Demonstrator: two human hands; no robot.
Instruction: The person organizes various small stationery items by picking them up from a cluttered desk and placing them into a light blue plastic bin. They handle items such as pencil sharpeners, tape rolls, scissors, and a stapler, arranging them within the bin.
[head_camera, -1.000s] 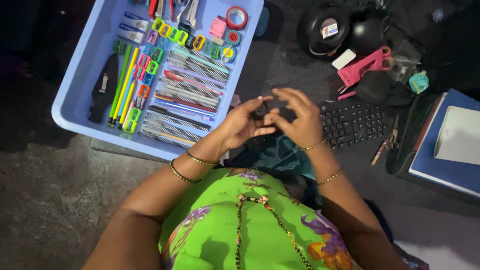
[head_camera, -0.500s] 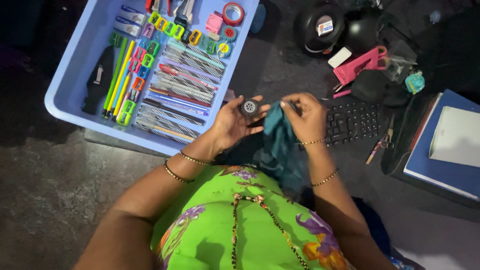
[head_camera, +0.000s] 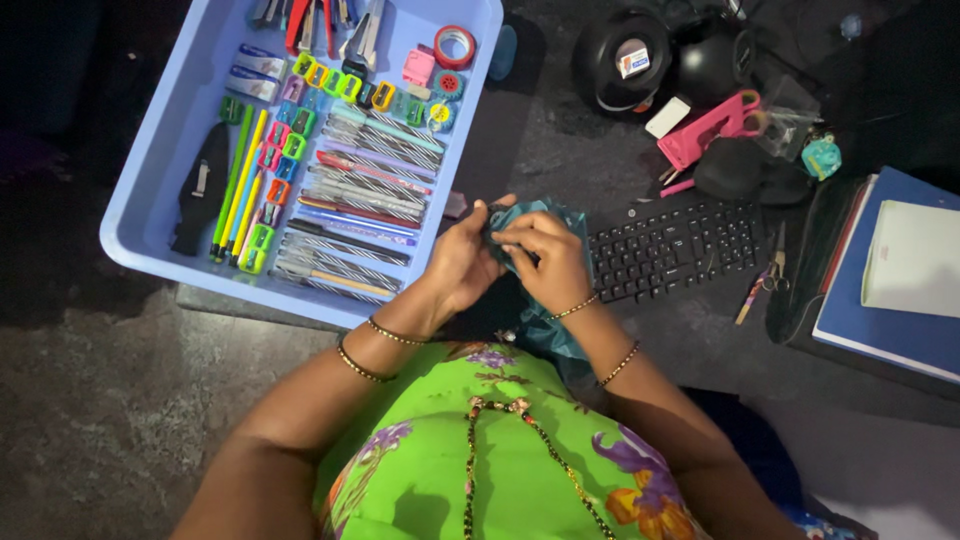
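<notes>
Left fingers: curled inward around the teal cloth (head_camera: 545, 225) at frame centre, thumb pressed on its upper edge.
Right fingers: pressed together, pinching the same cloth from the right; whatever is wrapped inside is hidden.
Left hand (head_camera: 465, 262): just left of centre, touching the right hand.
Right hand (head_camera: 545, 262): just right of centre, a thin bangle at its wrist.
Teal cloth: bunched between both hands, a tail hanging down toward the green garment (head_camera: 480, 450).
Blue tray (head_camera: 160, 150): upper left, just beside the left hand, holding rows of pens, pencils and sharpeners.
Black keyboard (head_camera: 675, 245): right of the hands, near them.
Pink scissors (head_camera: 712, 125): upper right, above the keyboard.
Blue book (head_camera: 890, 330): far right edge.
</notes>
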